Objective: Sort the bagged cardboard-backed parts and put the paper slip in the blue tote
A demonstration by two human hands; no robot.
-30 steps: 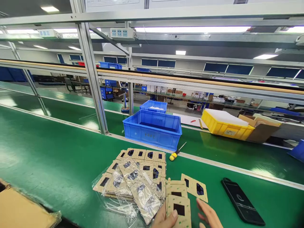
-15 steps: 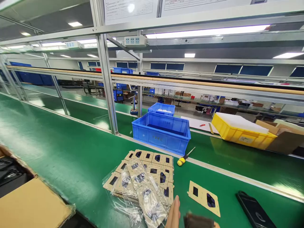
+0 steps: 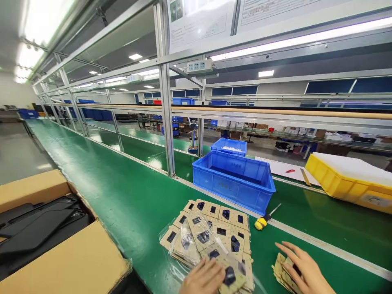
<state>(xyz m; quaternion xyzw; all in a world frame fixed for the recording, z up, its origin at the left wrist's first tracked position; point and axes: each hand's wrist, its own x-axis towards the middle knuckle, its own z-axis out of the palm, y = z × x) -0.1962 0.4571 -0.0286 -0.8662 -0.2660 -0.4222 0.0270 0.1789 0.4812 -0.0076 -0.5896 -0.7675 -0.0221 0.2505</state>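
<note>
- I have one head-worn view, looking forward and slightly down across the green tabletop (image 3: 122,196).
- It sits close over my hands at the bottom edge.
- It faces the blue bin (image 3: 234,181) and the long line receding left.

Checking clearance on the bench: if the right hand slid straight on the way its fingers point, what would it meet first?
Probably the screwdriver: the right hand points up-left over bare green belt toward its yellow handle, though depth is uncertain.

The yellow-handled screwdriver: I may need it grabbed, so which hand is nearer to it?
Right. The right hand lies just below the screwdriver, on a small card stack; the left hand rests farther left, on the card pile.
</note>
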